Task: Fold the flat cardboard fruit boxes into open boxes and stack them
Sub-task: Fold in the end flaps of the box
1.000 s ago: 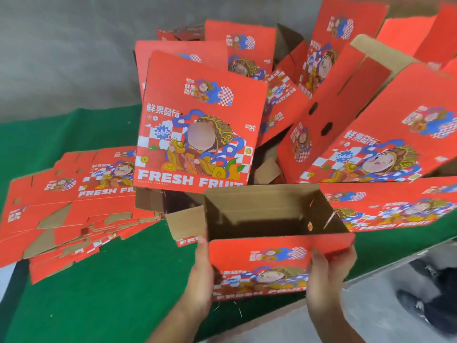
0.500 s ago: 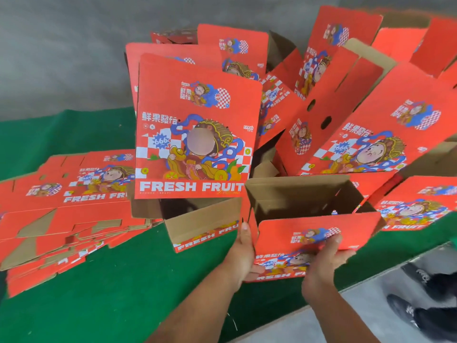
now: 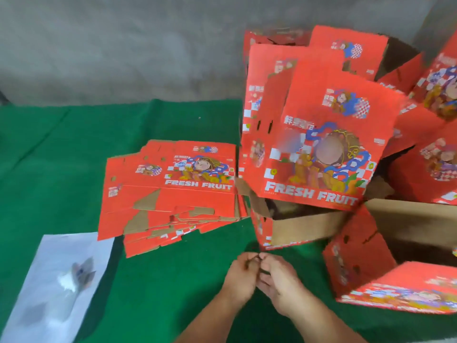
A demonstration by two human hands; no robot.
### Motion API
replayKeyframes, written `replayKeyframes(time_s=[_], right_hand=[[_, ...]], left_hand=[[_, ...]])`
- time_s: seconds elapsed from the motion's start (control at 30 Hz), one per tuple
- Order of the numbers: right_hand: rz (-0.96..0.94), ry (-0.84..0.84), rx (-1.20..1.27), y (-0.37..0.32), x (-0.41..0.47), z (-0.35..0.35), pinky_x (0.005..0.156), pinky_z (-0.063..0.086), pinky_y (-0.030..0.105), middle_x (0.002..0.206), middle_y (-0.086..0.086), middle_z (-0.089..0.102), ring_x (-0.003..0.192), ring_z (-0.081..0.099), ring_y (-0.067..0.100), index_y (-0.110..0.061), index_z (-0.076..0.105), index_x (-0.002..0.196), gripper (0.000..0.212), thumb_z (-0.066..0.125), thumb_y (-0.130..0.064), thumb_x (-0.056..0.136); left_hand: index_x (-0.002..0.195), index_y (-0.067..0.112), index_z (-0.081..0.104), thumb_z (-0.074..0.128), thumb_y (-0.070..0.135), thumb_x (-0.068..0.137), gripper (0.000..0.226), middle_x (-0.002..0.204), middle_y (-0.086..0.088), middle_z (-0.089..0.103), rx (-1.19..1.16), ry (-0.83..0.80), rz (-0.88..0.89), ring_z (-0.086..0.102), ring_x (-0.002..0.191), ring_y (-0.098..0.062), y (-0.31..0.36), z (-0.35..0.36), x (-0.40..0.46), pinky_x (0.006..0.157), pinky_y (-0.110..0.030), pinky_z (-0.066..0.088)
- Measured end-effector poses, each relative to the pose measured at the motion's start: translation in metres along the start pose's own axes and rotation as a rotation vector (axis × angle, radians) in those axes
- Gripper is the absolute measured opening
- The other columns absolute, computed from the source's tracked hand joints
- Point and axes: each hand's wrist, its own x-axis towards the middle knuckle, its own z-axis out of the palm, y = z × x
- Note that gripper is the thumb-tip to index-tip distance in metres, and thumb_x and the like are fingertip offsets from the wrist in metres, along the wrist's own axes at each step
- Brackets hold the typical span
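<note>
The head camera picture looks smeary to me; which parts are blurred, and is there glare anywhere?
Head view: motion blur smears the open box at right and both hands; the flat stack reads sharper; the pale floor patch looks washed out; light is soft, without hard shadows.

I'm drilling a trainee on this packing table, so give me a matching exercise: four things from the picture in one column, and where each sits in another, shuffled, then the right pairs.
Things
1. stack of flat boxes
2. folded open box
3. white sheet
4. hands, left hand and right hand

Places
A. near right, brown inside showing
B. together over the green cloth, bottom centre
C. near left corner of the table
D. lying left of the upright printed panel

Pairs: 1-D, 2-A, 3-C, 4-B
</note>
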Motion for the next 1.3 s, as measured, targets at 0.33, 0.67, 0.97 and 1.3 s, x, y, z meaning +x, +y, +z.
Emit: replayKeyframes(time_s=[0.33, 0.67, 0.97, 1.3], right_hand=[[-0.226, -0.072, -0.383, -0.001, 0.041, 0.199, 0.082, 0.061, 0.038, 0.111, 0.002, 0.067, 0.101, 0.07, 0.028, -0.027, 0.058, 0.109, 0.008, 0.058, -0.022, 0.104], [-0.14, 0.189, -0.467, -0.056, 0.111, 0.216, 0.072, 0.065, 0.048, 0.126, 0.01, 0.056, 0.089, 0.067, 0.025, -0.017, 0.035, 0.147, 0.068, 0.072, -0.015, 0.09], [-0.324, 0.433, -0.534, -0.072, 0.142, 0.23, 0.082, 0.058, 0.048, 0.128, 0.006, 0.06, 0.1, 0.063, 0.03, -0.027, 0.056, 0.136, 0.055, 0.053, -0.038, 0.082], [-0.523, 0.381, -0.645, -0.069, 0.104, 0.249, 0.08, 0.055, 0.04, 0.115, 0.006, 0.066, 0.094, 0.065, 0.022, -0.031, 0.059, 0.128, 0.06, 0.043, -0.06, 0.078]], left_hand=[[0.106, 0.025, 0.066, 0.056, 0.004, 0.097, 0.024, 0.089, 0.018, 0.076, -0.094, 0.468, 0.034, 0.069, 0.085, 0.001, -0.02, -0.235, 0.01, 0.073, -0.016, 0.052], [0.158, 0.012, 0.03, 0.061, 0.039, 0.096, 0.075, 0.162, -0.017, 0.031, 0.56, 0.596, -0.17, 0.03, 0.148, -0.037, -0.032, -0.396, 0.087, 0.121, -0.044, 0.022], [0.146, 0.037, 0.048, 0.054, 0.05, 0.089, 0.059, 0.147, -0.012, 0.042, 0.357, 0.661, -0.284, 0.044, 0.126, -0.046, -0.012, -0.404, 0.142, 0.108, -0.044, 0.031], [0.136, 0.03, 0.061, 0.058, 0.066, 0.072, 0.073, 0.136, -0.006, 0.063, -0.261, 0.561, -0.098, 0.057, 0.128, -0.03, 0.011, -0.411, 0.1, 0.117, -0.05, 0.038]])
